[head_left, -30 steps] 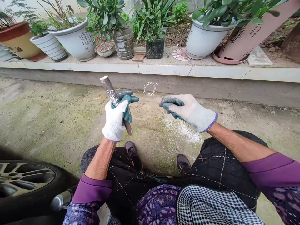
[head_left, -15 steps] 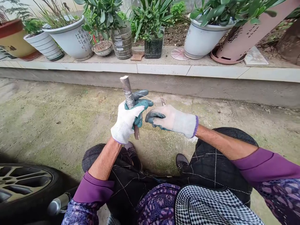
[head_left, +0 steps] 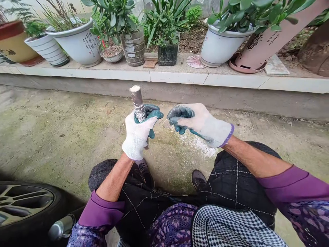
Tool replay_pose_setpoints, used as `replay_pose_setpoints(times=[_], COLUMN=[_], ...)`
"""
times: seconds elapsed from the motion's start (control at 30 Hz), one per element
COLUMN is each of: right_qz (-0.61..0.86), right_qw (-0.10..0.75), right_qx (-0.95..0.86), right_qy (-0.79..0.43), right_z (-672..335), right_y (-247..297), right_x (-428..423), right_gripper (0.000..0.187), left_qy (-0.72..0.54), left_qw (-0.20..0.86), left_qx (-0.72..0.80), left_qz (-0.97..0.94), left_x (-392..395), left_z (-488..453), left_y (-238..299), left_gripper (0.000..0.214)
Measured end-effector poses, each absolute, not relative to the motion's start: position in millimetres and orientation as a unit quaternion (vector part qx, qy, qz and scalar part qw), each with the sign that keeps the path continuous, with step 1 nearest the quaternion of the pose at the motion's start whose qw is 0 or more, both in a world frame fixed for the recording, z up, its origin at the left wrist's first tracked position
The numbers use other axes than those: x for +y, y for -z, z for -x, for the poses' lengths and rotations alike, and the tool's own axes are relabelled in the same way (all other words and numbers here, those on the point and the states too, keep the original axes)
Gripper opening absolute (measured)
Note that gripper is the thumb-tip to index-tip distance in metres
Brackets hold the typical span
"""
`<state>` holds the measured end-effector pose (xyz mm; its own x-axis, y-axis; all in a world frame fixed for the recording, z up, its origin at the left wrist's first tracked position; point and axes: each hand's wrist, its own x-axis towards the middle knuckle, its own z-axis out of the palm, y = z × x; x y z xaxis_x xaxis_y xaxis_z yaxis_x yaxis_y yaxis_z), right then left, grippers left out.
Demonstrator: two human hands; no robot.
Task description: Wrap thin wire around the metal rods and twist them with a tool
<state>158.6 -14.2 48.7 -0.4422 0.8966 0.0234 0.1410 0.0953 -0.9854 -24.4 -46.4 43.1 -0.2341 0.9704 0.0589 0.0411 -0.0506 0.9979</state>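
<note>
My left hand (head_left: 138,133), in a white glove with green fingers, is wrapped round a short brown stick (head_left: 137,99) held nearly upright. Thin silver wire (head_left: 140,111) is wound in tight turns round the stick just above my fist. My right hand (head_left: 199,123), in the same kind of glove, is curled close beside the left one, its fingertips pinched on a small loop of the thin wire (head_left: 164,122) that runs to the stick. Both hands hover over my knees.
A low tiled ledge (head_left: 177,76) runs across ahead, lined with several potted plants, among them a white pot (head_left: 77,43) and a black pot (head_left: 168,53). A car wheel (head_left: 23,206) lies at lower left. Mossy concrete ground (head_left: 51,137) spreads in front.
A second ago my right hand was apart from the stick with a wire coil stretched out. It came in against the left hand, then lifted slightly; the coil is now small and close.
</note>
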Motion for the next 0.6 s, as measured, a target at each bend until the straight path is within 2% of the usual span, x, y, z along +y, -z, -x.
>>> replay_pose_setpoints(times=[0.17, 0.37, 0.6], right_qz=[0.376, 0.368, 0.373], right_qw=[0.413, 0.438, 0.451], right_qx=[-0.621, -0.628, -0.637], right_qy=[-0.55, -0.528, -0.501], right_z=[-159.8, -159.2, -158.8], right_y=[-48.6, -53.5, -54.8], right_x=[-17.0, -22.9, -24.5], right_gripper=[0.018, 0.014, 0.01], left_qy=[-0.505, -0.472, -0.504], left_qw=[0.478, 0.535, 0.518], left_qx=[0.53, 0.486, 0.473], left_qz=[-0.484, -0.505, -0.504], left_x=[-48.4, -51.7, -49.6], left_z=[27.0, 27.1, 28.8], left_y=[-42.9, -46.2, -44.3], left_gripper=[0.032, 0.025, 0.032])
